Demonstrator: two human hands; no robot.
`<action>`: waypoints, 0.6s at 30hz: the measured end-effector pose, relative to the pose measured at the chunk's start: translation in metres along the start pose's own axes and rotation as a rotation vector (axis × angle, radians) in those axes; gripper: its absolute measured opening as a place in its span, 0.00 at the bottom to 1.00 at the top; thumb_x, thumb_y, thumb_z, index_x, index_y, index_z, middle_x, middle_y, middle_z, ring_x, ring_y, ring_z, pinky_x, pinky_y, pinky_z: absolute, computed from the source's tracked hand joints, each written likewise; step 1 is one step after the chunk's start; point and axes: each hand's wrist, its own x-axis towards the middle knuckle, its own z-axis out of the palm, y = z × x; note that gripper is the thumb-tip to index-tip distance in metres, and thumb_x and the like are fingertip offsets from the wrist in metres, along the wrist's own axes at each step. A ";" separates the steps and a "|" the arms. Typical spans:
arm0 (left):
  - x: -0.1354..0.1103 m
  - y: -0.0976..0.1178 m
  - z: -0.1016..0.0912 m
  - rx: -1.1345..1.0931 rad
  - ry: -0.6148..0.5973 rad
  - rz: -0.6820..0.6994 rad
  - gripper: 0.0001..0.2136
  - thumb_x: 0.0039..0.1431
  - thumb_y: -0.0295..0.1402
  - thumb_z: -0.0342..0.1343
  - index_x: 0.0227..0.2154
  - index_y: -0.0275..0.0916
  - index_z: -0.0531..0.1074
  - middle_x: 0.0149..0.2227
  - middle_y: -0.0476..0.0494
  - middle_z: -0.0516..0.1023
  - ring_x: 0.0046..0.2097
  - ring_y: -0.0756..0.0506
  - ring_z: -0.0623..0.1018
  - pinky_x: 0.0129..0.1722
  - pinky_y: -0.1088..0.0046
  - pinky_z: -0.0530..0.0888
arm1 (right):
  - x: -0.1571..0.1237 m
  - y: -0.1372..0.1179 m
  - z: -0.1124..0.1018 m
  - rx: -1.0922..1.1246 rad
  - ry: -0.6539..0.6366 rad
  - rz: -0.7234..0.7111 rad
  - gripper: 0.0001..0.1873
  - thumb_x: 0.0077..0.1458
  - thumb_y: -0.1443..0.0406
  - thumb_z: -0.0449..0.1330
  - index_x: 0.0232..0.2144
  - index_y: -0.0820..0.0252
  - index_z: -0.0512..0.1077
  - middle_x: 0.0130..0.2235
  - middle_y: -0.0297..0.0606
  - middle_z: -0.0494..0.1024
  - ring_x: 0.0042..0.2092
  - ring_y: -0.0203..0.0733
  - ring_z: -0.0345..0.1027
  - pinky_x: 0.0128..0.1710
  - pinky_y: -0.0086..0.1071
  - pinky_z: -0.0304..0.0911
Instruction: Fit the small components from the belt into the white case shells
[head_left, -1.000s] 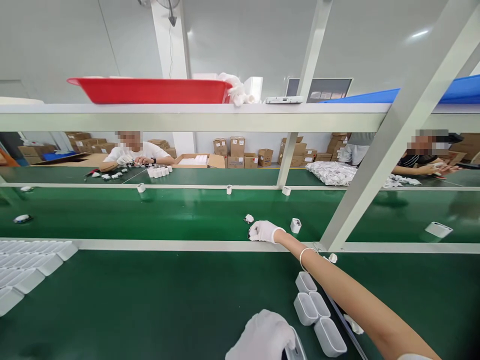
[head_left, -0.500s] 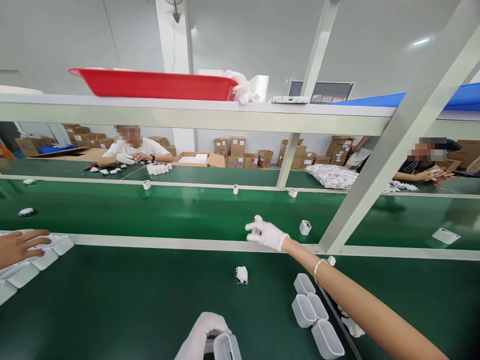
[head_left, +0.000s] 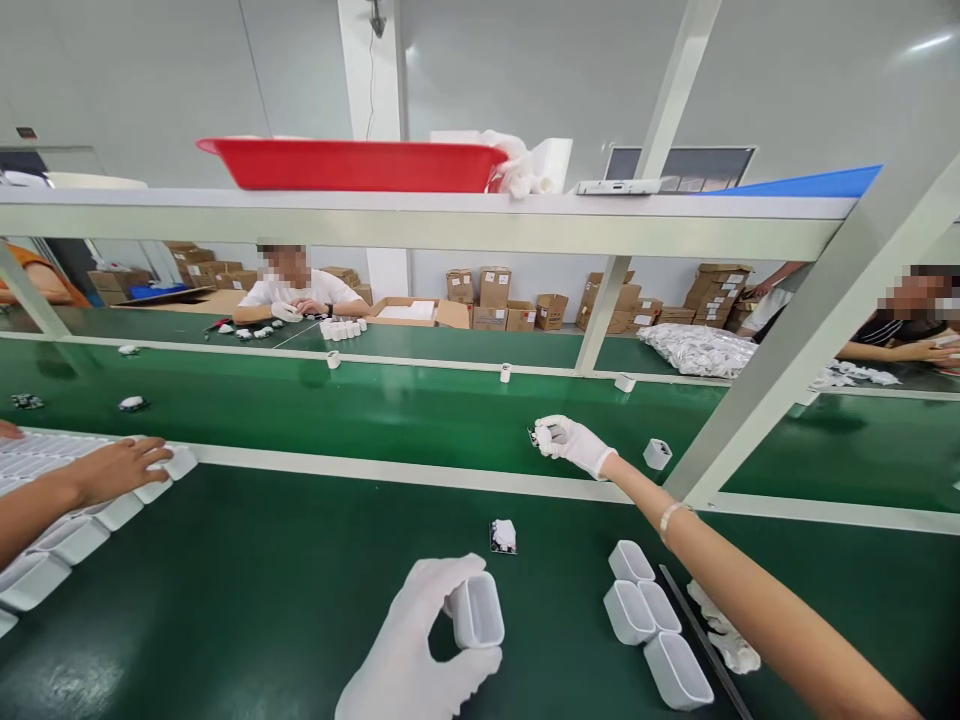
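Note:
My left hand (head_left: 420, 650), in a white glove, is closed round an open white plastic shell (head_left: 477, 610) held just above the near green table. My right hand (head_left: 574, 443), also gloved, reaches out over the green conveyor belt (head_left: 375, 415) and is closed on a small white part with a dark board (head_left: 541, 435). Another small white part on a dark board (head_left: 503, 535) lies on the table between my hands. Several empty white shells (head_left: 651, 625) stand below my right forearm.
A co-worker's bare hand (head_left: 116, 467) rests on rows of white shells (head_left: 67, 520) at the left. A single shell (head_left: 657, 453) and small parts ride the belt. A slanted frame post (head_left: 795, 340) stands right. Other people sit across the line. A red tray (head_left: 352, 165) sits on the shelf.
My right hand dropped one small part on the near table, went back to the belt and closed on another. My left hand lifted the shell into view. A co-worker's hand entered at left.

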 end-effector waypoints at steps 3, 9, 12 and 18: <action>-0.053 0.044 0.077 -0.007 -0.116 -0.092 0.16 0.49 0.33 0.64 0.43 0.52 0.77 0.42 0.47 0.82 0.42 0.41 0.83 0.38 0.67 0.83 | -0.048 -0.020 0.015 0.120 -0.068 -0.061 0.22 0.56 0.56 0.64 0.48 0.61 0.69 0.40 0.39 0.76 0.39 0.42 0.74 0.40 0.40 0.73; -0.077 0.057 0.100 -0.006 -0.214 -0.152 0.19 0.55 0.29 0.58 0.51 0.51 0.73 0.50 0.46 0.79 0.48 0.42 0.81 0.49 0.66 0.80 | -0.161 -0.070 0.063 0.119 -0.110 -0.243 0.22 0.55 0.60 0.66 0.52 0.51 0.69 0.33 0.32 0.77 0.36 0.39 0.74 0.41 0.37 0.72; -0.075 0.056 0.097 -0.038 -0.161 0.003 0.17 0.56 0.30 0.59 0.50 0.48 0.73 0.47 0.45 0.80 0.45 0.42 0.82 0.47 0.67 0.80 | -0.178 -0.077 0.076 0.026 -0.067 -0.391 0.23 0.56 0.62 0.65 0.54 0.46 0.69 0.31 0.29 0.75 0.31 0.35 0.72 0.34 0.32 0.71; -0.075 0.062 0.100 0.010 -0.088 0.189 0.17 0.58 0.29 0.60 0.50 0.45 0.72 0.45 0.43 0.80 0.42 0.44 0.82 0.45 0.71 0.81 | -0.173 -0.076 0.078 -0.066 -0.153 -0.285 0.19 0.54 0.61 0.65 0.49 0.49 0.73 0.30 0.30 0.76 0.31 0.37 0.72 0.33 0.30 0.71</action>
